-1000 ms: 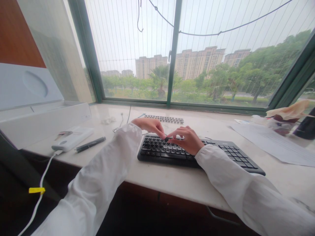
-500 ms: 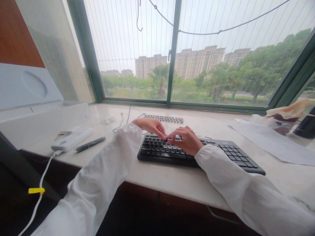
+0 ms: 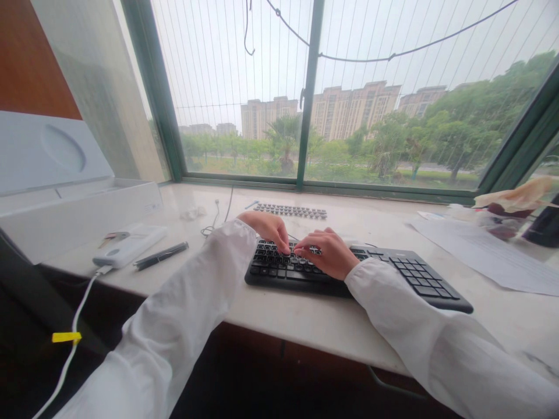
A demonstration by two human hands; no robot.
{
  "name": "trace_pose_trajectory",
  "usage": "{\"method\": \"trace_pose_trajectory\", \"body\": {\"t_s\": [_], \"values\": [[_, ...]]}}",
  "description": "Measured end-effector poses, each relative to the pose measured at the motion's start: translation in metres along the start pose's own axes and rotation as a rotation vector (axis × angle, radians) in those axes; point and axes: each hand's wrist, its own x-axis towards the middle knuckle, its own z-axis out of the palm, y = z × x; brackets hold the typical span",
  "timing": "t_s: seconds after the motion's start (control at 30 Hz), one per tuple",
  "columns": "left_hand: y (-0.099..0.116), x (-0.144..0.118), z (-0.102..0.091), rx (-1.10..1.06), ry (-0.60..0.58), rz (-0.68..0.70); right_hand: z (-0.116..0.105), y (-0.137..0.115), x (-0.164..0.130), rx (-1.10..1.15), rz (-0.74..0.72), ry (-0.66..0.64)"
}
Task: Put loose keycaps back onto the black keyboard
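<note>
A black keyboard [image 3: 437, 285] lies on the white desktop, with the number pad to the right. My left hand [image 3: 268, 227] reaches down over its letter rows, thumb and fingers pinched together at the keys. Anything between those fingertips is hidden. Just to the right, my right hand [image 3: 329, 251] rests over the middle of the keyboard. Its index finger and thumb come close together at the tips, and whatever they hold is too small to make out. The two hands' fingertips are slightly apart. Behind the keyboard stand rows of small loose keycaps [image 3: 290, 210].
To the left lie a black pen [image 3: 161, 256], a white power bank [image 3: 131, 244] with a cable, and a large white box [image 3: 82, 215]. Papers [image 3: 489, 250] and a dark cylinder [image 3: 544, 227] are at the right. A window runs along the back.
My left hand's fingertips have moved slightly left and down onto the keys, away from my right fingertips. The small black piece seen between the hands is no longer visible there.
</note>
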Motion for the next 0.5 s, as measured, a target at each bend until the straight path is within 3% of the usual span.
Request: {"method": "trace_pose_trajectory", "body": {"t_s": [0.5], "values": [[0.0084,-0.0009,0.0031,0.111,-0.006,-0.016,0.0016,0.0007,-0.0002,-0.018,0.035,-0.012]]}}
